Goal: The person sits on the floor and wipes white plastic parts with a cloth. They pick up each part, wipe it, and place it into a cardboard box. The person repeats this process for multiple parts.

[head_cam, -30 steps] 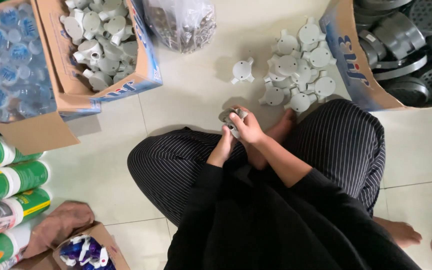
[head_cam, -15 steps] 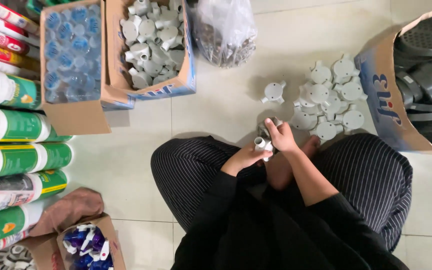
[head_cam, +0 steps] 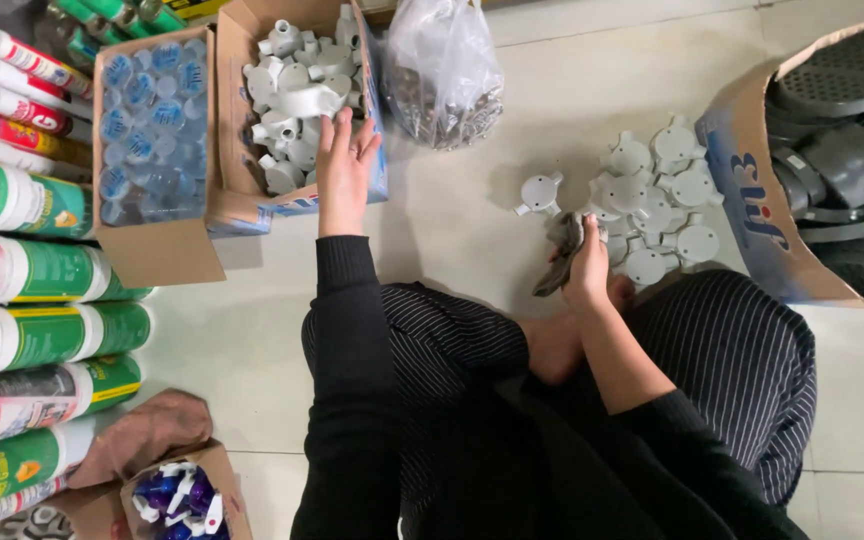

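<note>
My left hand (head_cam: pixel 344 170) reaches out over a cardboard box (head_cam: pixel 230 130) full of grey round plastic conduit fittings (head_cam: pixel 297 95), fingers spread above them, holding nothing that I can see. My right hand (head_cam: pixel 585 262) rests low by my foot and grips a grey fitting with a dark piece (head_cam: pixel 564 245). Just beyond it, a pile of finished grey round fittings (head_cam: pixel 657 195) lies on the tiled floor. I sit cross-legged in striped trousers and black sleeves.
A second box of bluish clear caps (head_cam: pixel 142 130) stands left of the fittings box. A clear plastic bag of small metal parts (head_cam: pixel 442 75) sits behind. Green sealant tubes (head_cam: pixel 32 330) lie at the left, and a box of dark round covers (head_cam: pixel 832 150) stands right.
My hands were together working on one fitting. The left hand has since stretched forward to the fittings box; the right stayed near the pile with the piece. The camera shifted left.
</note>
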